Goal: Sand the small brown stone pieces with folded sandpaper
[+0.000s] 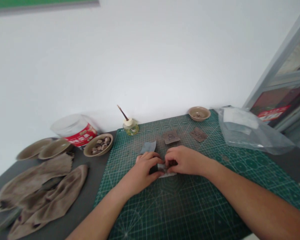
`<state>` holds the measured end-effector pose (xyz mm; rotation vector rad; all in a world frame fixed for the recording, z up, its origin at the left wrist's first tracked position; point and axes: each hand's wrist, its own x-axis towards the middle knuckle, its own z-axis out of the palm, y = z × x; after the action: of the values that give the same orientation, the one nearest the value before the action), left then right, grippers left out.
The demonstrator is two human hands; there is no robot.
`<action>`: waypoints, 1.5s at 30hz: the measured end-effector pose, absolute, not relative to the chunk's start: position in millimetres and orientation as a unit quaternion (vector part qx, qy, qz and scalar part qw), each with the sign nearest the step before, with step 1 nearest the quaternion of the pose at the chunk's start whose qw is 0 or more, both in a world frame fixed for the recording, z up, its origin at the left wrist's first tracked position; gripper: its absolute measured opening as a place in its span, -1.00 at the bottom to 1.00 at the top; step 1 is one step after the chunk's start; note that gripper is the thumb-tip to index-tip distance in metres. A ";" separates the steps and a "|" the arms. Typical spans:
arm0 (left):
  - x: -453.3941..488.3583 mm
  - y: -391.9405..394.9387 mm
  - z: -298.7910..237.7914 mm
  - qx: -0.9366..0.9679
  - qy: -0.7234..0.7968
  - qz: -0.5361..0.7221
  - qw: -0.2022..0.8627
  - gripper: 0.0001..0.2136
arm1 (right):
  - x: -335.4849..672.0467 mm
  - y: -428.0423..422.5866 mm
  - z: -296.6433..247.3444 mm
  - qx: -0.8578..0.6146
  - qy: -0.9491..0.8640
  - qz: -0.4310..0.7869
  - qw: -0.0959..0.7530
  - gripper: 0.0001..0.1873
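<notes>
Both of my hands meet at the middle of a green cutting mat (190, 206). My left hand (144, 170) is curled, its fingers pinching a small pale sheet (168, 174) that lies on the mat. My right hand (184, 160) is closed too, fingertips pressing a small dark piece (170, 164) onto that sheet. What the dark piece is stays hidden by the fingers. A grey sheet (148, 146) lies just beyond my left hand.
Two brown squares (171, 136) (198, 134) lie farther back on the mat. A small oil bottle with a brush (130, 126), a bowl of nuts or beads (98, 144), empty bowls (199, 113) (53, 148), a plastic tub (76, 130), stained cloths (40, 190) and a clear bag (250, 131) surround it.
</notes>
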<state>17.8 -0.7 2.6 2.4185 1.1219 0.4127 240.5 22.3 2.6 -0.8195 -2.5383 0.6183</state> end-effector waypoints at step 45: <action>18.3 -4.6 3.7 0.844 0.503 0.051 0.180 -0.72 | 238.0 17.6 7.7 -0.307 -0.928 0.180 0.107 -0.92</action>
<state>18.3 -4.6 3.7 2.3841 1.4207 0.1454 238.0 17.6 7.7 -0.9027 -2.7340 0.5313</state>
